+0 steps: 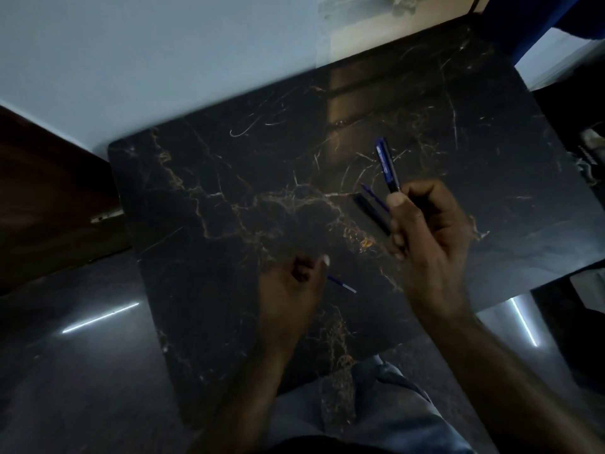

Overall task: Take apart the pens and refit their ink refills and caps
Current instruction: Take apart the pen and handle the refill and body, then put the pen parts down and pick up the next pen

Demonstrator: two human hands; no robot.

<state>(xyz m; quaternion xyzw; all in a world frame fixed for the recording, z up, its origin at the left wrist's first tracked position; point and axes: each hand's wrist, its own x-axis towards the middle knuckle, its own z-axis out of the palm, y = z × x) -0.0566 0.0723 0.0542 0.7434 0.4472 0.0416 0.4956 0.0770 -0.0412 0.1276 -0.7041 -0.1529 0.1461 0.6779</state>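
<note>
A: On the dark marble-patterned tabletop [229, 198], which fills most of the head view, both bare hands work above the near half. The lighting is dim.

B: Noted. The right hand?

A: The right hand [425, 231] is raised over the right part of the top, fingers curled closed. It grips a capped pen [388, 167] by its lower end; the blue cap and clip point up and away from the person. The thumb presses against the barrel.

B: And the left hand?

A: The left hand [294, 283] sits lower, close to the surface, near the middle of the table's near half. Fingers are bunched in a pinch around one end of a thin ink refill [342, 285]. The refill's blue length and pale tip stick out to the right of the fingers, low over the table; contact with the surface cannot be told.

B: Loose parts?

A: A dark pen barrel [371, 211] lies just left of the right hand's fingers. A slim blue piece [373, 194] lies beside it, partly hidden by the thumb; its identity is unclear.
</note>
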